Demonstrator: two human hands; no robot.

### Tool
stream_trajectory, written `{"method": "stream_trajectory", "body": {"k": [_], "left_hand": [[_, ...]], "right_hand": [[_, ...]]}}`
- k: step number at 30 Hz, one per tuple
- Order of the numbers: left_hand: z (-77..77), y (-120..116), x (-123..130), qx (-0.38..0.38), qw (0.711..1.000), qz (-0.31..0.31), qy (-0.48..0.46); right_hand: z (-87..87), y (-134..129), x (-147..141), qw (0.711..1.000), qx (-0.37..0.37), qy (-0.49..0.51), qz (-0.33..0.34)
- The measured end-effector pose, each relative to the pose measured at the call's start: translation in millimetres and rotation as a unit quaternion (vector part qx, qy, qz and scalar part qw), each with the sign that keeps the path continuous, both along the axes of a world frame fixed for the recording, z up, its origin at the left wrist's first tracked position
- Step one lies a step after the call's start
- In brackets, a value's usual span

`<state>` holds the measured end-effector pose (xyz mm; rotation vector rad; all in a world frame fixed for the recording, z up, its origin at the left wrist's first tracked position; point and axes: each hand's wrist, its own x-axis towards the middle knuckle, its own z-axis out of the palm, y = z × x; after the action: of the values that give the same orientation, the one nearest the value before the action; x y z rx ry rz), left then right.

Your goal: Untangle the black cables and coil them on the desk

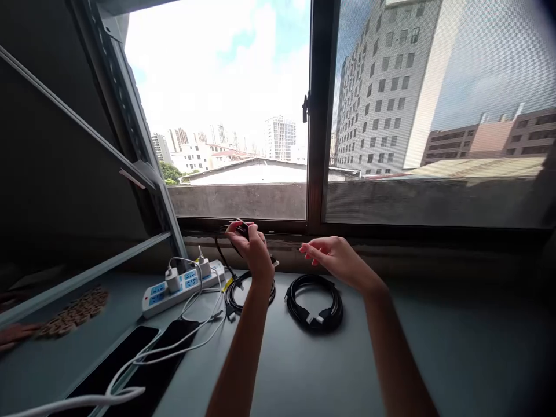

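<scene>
My left hand (252,246) is raised above the table, its fingers closed around a black cable (220,249). That cable hangs down toward a thin coiled black cable (272,298) lying beneath, partly hidden by my wrist. A light-tipped connector shows beside the wrist. My right hand (332,256) is up in the air to the right, thumb and fingers pinched together; whatever may be between them is too small to make out. Below it lies a thicker coiled black cable (339,315) with two connector ends inside the loop, untouched by either hand.
A white power strip (178,293) with chargers stands at left, white cables (174,346) trailing from it. Dark flat devices (117,353) lie before it. Metal shelf posts (174,223) rise at left. Another person's hand (17,336) shows at the far left. A window (317,174) lies behind.
</scene>
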<state>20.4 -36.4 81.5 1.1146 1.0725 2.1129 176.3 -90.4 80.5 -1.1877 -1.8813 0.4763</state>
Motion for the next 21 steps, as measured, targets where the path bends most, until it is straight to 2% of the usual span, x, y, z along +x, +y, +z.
{"method": "stream_trajectory", "body": {"k": [1,3,6,9,12,14,17,18,21], "left_hand": [[7.6,-9.6,0.9,0.031,0.998,-0.056,-0.026],[18.4,-26.9,2.6,0.048,0.980,-0.191,-0.025],[24.6,-45.5,7.8,0.040,0.955,-0.293,0.018],[23.4,-56.6,17.9,0.044,0.931,-0.352,0.088],[20.8,-64.0,27.1,0.051,0.905,-0.396,0.145],[19.7,-67.3,29.0,0.049,0.879,-0.441,0.175],[19.1,-68.9,26.1,0.047,0.842,-0.498,0.204],[19.2,-68.5,24.5,0.050,0.843,-0.493,0.209],[21.2,-66.3,20.3,0.067,0.872,-0.437,0.209]], "right_hand": [[0.1,0.5,-2.3,1.000,0.015,0.009,-0.006],[1.2,0.6,-6.9,0.999,0.031,0.044,-0.004],[5.1,-1.0,-13.8,0.992,0.009,0.120,0.044],[9.7,-2.8,-20.1,0.970,-0.031,0.228,0.076],[12.1,-3.0,-21.0,0.946,-0.074,0.311,0.050],[12.5,-3.0,-17.3,0.936,-0.075,0.342,0.037],[13.7,-5.0,-8.6,0.923,-0.063,0.374,0.060],[14.5,-6.2,-6.1,0.920,-0.061,0.380,0.068],[17.4,-10.7,-2.4,0.906,-0.047,0.413,0.081]]}}
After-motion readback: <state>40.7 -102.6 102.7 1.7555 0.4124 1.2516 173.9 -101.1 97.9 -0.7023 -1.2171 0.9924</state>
